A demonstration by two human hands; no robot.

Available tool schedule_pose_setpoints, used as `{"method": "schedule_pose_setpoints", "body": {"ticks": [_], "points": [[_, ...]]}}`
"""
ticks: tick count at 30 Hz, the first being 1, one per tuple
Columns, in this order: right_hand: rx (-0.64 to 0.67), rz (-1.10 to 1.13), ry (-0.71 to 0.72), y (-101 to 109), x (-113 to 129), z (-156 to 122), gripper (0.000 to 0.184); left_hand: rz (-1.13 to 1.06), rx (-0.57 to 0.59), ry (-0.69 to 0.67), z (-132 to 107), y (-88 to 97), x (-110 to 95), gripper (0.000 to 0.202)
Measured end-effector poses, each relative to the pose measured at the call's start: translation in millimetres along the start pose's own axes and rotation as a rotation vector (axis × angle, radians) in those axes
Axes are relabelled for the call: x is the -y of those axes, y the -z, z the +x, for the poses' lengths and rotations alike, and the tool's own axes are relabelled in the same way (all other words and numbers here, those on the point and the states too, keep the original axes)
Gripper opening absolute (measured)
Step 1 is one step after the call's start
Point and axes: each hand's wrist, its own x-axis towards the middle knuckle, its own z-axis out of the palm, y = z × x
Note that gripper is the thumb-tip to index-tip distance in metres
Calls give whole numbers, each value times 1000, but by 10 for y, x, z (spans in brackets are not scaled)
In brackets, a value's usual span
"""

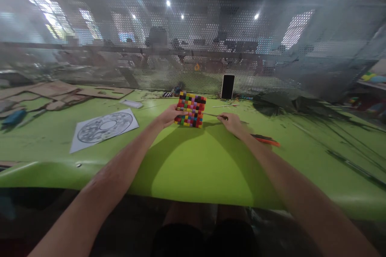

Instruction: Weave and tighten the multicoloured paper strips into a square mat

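My left hand [169, 115] grips the left edge of a multicoloured checkered square [194, 106], with the thumb lying across its front. The square is held tilted up above the green table cover, its small red, yellow, black and pink patches facing me. I cannot tell whether it is woven or built from pieces. To its right, my right hand [230, 123] pinches a thin stick [211, 115]. The stick's far end points left and reaches the square's right edge; whether it goes in is too small to tell. Under my right forearm lies an orange and black tool [265, 140], partly hidden.
A white sheet with a round drawing [105, 126] lies at left. Behind it are brown cardboard pieces [54, 90] and a blue object [14, 118]. A dark-screened tablet or phone [228, 86] stands at the back before a perforated screen [193, 48]. Dark leafy material [274, 102] sits right.
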Motion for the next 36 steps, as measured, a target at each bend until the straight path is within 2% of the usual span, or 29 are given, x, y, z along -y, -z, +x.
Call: {"method": "schedule_pose_setpoints", "body": {"ticks": [15, 26, 36], "points": [[-2, -11, -30, 12, 34, -7, 27, -42, -47, 40, -40, -65, -25, 38], [-15, -26, -41, 4, 6, 13, 31, -70, 42, 50, -70, 24, -36, 49], [-5, 0, 5, -28, -14, 6, 27, -48, 85, 56, -157, -33, -84, 57]]}}
